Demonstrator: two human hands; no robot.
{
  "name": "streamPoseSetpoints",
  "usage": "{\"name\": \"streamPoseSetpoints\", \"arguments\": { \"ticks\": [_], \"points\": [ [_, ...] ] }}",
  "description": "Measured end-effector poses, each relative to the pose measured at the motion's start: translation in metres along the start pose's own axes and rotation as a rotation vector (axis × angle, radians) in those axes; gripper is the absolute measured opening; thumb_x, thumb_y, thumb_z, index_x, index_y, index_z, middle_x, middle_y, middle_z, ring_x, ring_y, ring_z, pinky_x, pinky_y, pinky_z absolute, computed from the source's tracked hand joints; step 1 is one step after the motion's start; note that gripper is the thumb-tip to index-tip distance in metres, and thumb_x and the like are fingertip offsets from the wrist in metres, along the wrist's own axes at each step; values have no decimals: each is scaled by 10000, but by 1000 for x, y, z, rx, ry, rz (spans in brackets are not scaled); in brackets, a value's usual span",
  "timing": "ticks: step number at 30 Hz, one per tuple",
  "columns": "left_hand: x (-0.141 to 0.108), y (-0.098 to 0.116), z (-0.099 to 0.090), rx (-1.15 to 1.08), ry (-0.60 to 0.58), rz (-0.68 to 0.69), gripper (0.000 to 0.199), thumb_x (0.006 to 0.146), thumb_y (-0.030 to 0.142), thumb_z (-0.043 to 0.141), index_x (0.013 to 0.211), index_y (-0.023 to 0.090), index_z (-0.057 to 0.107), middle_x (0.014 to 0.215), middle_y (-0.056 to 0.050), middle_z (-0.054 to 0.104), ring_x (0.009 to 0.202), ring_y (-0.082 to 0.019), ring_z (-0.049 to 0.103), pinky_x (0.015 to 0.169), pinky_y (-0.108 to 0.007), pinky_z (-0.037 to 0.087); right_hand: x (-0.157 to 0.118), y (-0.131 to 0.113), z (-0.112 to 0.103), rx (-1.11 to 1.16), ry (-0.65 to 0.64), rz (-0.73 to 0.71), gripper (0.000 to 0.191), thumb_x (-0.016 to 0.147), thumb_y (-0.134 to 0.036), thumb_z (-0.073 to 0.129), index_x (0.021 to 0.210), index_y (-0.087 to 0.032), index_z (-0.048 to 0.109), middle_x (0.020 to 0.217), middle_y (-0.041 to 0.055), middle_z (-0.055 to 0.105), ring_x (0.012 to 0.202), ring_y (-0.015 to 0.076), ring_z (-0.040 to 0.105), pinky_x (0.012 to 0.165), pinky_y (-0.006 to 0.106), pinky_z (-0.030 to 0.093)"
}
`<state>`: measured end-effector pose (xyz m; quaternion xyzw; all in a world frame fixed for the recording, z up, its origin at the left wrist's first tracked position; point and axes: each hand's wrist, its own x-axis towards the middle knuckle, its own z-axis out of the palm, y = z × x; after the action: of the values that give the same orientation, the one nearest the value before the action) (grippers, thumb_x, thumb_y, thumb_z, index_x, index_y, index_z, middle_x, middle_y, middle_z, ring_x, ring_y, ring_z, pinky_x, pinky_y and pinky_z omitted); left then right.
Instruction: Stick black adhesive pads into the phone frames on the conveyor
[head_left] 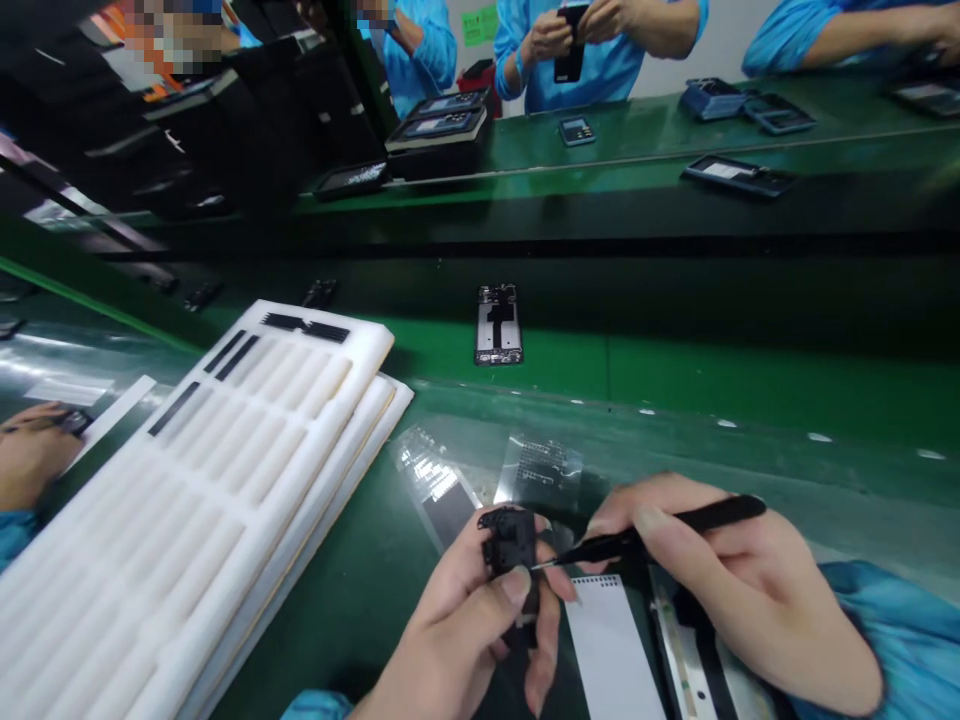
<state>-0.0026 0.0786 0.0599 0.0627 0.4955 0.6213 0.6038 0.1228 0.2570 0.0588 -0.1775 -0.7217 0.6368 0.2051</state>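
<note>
My left hand [465, 620] grips a small black plastic phone part [511, 540] between thumb and fingers, above the green bench. Pinched in my right hand [712, 570] is a pair of black tweezers [697, 517], whose tips touch or nearly touch the right edge of the black part. Below my hands lies a white sheet with small dots along its top [611, 645]. Partly hidden under my right hand is an opened phone frame [694, 655]. Two clear printed film sheets, one on the left [442, 490] and one on the right [541, 468], lie just beyond my left hand.
Stacked white foam trays [277, 450] with slots, a few holding black strips, fill the left side. A phone frame [499, 325] lies on the green conveyor ahead. Across it, co-workers in blue sleeves handle phones. Another person's hand [34, 455] is at far left.
</note>
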Motion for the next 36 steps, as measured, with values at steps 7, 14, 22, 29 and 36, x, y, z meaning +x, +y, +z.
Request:
{"name": "streamPoseSetpoints", "arguments": {
  "ticks": [7,14,22,29,36],
  "points": [
    [-12,-5,4,-175,-156,23,228,979,235,554,1202,228,603,930,-49,641,651,-98,559,548,-210,447,-13,0,7,-104,0,-66,292,1008,-417,545,886,-301,784,844,38,774,785,196,758,723,245,641],
    [-14,-8,5,-167,-216,48,240,997,220,526,1234,208,562,939,-53,632,659,-99,551,554,-218,445,-16,-1,7,-129,-36,-166,221,1022,-314,545,965,-281,756,886,16,774,847,165,760,779,202,620],
    [-19,-18,6,-95,-193,128,254,1006,315,522,1232,202,550,990,-66,647,636,-90,554,570,-238,431,-15,1,6,-109,-125,-351,217,1060,-314,470,1050,-281,684,883,2,764,830,148,757,763,209,612],
    [-26,-17,7,165,-50,222,306,1011,339,467,1275,198,528,962,-55,625,642,-99,516,555,-232,427,-16,-7,-1,-182,-31,-340,228,1041,-355,498,1015,-300,718,872,5,774,806,160,759,737,215,622],
    [-27,-45,-20,1429,65,589,472,948,124,389,1407,223,435,1125,-85,670,918,-206,655,780,-329,567,-34,36,-21,-229,-31,-28,349,1032,-369,509,844,-201,750,841,56,757,687,153,746,636,202,616]
  ]
}}
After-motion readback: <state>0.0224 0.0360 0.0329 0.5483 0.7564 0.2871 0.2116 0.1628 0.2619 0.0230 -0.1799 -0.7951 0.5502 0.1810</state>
